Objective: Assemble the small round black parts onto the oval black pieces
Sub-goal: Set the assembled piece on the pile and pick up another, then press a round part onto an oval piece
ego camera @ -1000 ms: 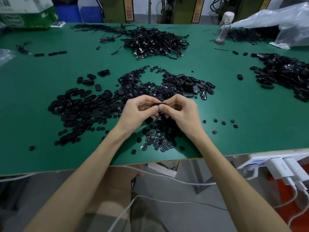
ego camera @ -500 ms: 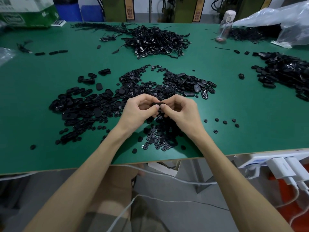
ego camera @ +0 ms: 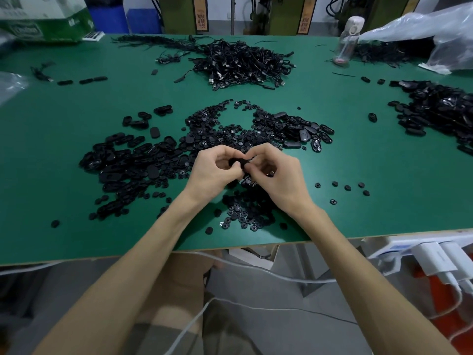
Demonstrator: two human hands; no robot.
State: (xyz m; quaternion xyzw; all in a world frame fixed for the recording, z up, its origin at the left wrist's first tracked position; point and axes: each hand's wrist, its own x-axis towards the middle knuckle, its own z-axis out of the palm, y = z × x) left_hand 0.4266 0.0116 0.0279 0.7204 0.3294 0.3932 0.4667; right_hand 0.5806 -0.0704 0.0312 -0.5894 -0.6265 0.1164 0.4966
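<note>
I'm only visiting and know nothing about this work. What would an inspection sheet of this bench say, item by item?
Surface: green table, strewn with black parts.
Job's things: oval black pieces heaped left of the hands; small round black parts heaped beneath the hands; one black piece held.
Clutter: clear bottle, plastic bag and another black pile far right; green box far left.
Hands: left hand and right hand both pinch the black piece above the table.
Cables: tangled black cables at far middle; white cables hang below the table edge; white chargers at right.
Surroundings: blue bin behind the table; the rest unclear.
</note>
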